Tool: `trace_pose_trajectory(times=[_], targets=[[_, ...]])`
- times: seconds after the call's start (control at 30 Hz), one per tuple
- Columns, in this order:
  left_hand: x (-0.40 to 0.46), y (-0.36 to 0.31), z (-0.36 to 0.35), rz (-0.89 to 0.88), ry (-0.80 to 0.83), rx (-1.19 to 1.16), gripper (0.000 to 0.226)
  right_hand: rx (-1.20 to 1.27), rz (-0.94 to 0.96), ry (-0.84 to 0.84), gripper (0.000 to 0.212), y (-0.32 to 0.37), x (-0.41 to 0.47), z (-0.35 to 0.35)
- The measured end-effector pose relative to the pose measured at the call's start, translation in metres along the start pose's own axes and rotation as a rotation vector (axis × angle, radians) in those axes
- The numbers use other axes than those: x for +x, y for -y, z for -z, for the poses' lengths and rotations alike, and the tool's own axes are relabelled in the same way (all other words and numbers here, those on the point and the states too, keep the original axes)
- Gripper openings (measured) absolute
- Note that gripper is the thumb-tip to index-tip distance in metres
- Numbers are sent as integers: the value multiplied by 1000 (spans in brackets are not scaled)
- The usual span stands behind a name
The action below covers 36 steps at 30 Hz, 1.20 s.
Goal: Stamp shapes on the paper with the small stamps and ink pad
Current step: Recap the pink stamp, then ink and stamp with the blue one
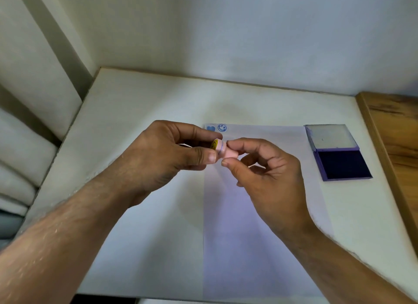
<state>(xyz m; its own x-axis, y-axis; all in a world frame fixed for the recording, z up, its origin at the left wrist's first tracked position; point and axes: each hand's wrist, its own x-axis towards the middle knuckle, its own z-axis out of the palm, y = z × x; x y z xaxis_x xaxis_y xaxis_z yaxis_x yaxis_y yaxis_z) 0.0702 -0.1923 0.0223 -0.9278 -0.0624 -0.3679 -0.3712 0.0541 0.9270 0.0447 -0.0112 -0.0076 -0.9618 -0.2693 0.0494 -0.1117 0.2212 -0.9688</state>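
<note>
Both hands hold a small pink plastic stamp [222, 150] above the white paper sheet [255, 213]: left hand [167, 156] pinches the yellow-labelled end, right hand [264, 172] pinches the pink end. Open purple ink pad [339, 154] sits right (two blue prints [216, 128] far-left on paper).

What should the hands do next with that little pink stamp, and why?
Probably carry the pink stamp, pinched between the left hand and right hand, over to the open ink pad. The paper shows only two blue prints, so there's room for more.
</note>
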Motion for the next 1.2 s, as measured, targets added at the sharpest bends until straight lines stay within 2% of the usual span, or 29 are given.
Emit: trace_pose_trajectory(times=[0.27,0.33,0.5,0.67,0.93,1.1,1.2], targets=[[0,-1,-2,-12,-17,10,19,181,-75,-13,20,4,1,3],[-1,-2,0,-30,-23,13,21,314,-176,19,19,6,4,3],[-3,-6,5,-52,2,19,29,626,-570,138,23,14,4,1],[-10,-11,8,-160,56,64,30,757,-766,176,27,24,2,1],[-13,-8,5,-120,23,131,40,749,-727,124,24,31,-3,6],[-21,-16,6,-107,85,174,45,727,-716,103,21,44,-11,12],[-24,-20,18,-87,46,179,48,682,-703,104,20,49,-8,6]])
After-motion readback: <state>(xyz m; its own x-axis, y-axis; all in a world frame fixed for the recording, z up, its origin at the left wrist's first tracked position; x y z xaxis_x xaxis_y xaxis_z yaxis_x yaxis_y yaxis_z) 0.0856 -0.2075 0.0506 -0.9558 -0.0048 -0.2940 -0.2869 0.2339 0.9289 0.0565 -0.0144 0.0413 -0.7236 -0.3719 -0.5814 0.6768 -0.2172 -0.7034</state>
